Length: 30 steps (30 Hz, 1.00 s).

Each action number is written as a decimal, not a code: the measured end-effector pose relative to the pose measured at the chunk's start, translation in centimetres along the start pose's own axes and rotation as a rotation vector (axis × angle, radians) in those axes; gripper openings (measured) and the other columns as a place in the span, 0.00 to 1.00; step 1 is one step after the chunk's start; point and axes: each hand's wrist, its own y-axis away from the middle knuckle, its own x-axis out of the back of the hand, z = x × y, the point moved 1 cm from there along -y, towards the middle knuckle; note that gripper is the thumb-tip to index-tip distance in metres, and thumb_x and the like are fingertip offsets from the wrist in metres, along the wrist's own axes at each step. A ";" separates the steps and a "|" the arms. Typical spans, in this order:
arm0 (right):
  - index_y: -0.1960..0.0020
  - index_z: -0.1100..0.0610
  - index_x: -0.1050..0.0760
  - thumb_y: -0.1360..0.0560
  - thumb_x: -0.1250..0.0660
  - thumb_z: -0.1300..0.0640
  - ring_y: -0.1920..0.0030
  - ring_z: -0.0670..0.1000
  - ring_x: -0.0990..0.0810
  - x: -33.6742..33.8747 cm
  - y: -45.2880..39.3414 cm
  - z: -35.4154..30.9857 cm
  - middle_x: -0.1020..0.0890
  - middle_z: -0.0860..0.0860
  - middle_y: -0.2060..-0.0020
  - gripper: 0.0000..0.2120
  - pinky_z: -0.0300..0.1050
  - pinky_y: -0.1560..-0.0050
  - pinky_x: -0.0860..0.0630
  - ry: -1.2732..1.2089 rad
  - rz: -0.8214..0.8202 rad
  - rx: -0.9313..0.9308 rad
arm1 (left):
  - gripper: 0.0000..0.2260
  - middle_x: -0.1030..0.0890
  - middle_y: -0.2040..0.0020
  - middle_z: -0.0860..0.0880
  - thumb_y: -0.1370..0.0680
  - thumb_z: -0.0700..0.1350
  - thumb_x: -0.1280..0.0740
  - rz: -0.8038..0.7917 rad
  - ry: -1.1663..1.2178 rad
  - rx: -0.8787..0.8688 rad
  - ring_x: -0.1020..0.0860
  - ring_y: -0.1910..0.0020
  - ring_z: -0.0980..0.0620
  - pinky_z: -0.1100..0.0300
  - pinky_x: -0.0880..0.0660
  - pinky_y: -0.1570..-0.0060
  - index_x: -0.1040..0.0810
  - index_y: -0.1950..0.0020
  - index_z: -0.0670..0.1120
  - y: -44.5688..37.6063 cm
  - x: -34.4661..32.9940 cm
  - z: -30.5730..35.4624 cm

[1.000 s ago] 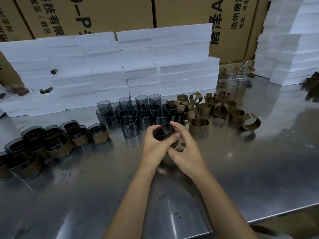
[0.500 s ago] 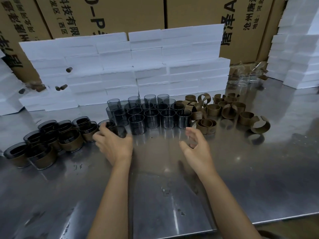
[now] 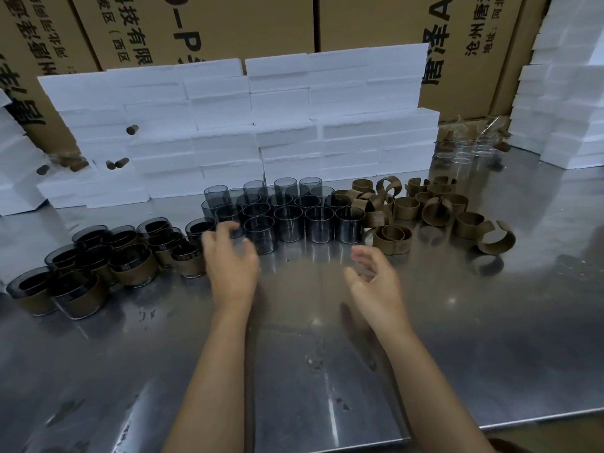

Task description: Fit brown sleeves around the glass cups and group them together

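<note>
- Left hand [image 3: 230,268], empty with loose fingers, hovers beside bare cups [image 3: 287,220]; a careless reach could topple them.
- Right hand [image 3: 376,282], empty too, could scatter sleeves [image 3: 405,207].

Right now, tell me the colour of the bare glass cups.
Smoky dark grey, see-through: the bare glass cups show best in the head view.

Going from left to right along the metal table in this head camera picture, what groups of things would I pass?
Sleeved cups → left hand → bare glass cups → right hand → loose brown sleeves → white foam stack at the far right.
</note>
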 end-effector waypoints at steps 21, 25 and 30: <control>0.35 0.50 0.23 0.31 0.30 0.29 0.47 0.38 0.16 0.5 0.2 -1.3 0.14 0.37 0.51 0.33 0.47 0.37 0.21 -0.341 -0.035 -0.032 | 0.19 0.14 0.51 0.43 0.32 0.42 0.19 -0.928 0.971 0.427 0.15 0.56 0.50 0.59 0.18 0.54 0.22 0.45 0.42 4.2 -2.8 5.1; 0.41 0.49 0.16 0.31 0.31 0.27 0.42 0.49 0.15 0.9 0.0 -1.1 0.13 0.49 0.46 0.31 0.53 0.36 0.20 -0.329 -0.186 -0.047 | 0.15 0.14 0.50 0.43 0.29 0.40 0.25 -0.989 1.066 0.428 0.14 0.52 0.49 0.60 0.19 0.53 0.20 0.43 0.40 4.8 -3.2 5.5; 0.44 0.45 0.18 0.31 0.40 0.26 0.55 0.52 0.12 0.1 0.3 -1.2 0.12 0.51 0.53 0.30 0.47 0.52 0.15 -0.267 -0.136 -0.007 | 0.18 0.14 0.45 0.42 0.25 0.46 0.25 -1.002 0.985 0.349 0.15 0.49 0.50 0.61 0.19 0.53 0.16 0.38 0.40 4.7 -2.7 5.4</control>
